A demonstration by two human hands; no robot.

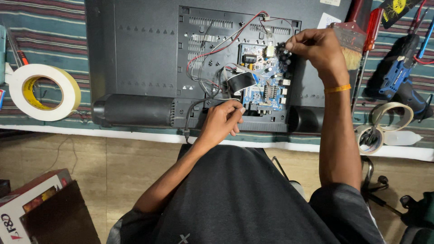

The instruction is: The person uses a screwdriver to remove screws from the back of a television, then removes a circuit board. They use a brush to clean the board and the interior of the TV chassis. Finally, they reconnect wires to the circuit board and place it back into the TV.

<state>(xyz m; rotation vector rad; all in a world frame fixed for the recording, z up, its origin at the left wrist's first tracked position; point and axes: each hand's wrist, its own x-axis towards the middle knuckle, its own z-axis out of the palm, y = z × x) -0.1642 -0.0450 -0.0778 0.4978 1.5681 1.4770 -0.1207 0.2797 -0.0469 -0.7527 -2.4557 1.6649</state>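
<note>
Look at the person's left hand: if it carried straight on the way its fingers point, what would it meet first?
The left hand points up and right; it would probably first meet the blue circuit board, though the flat ribbon cable lies close.

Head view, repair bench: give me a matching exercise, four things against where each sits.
Things:
1. blue circuit board
2. large tape roll
3. blue drill
4. brush

Places:
A. far left of the striped cloth
B. far right, beside red wires
C. in the open back of the black panel
D. just right of the right hand

Pairs: 1-C, 2-A, 3-B, 4-D
</note>
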